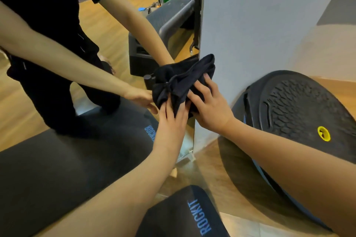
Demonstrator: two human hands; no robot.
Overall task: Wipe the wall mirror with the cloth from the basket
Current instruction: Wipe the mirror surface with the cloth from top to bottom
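Both hands press a bunched black cloth (183,81) against the wall mirror (107,44) near its right edge: left hand (171,121) grasping the lower folds, right hand (209,106) spread and gripping its right side. A black domed balance trainer (300,106) leans on the wall just right.
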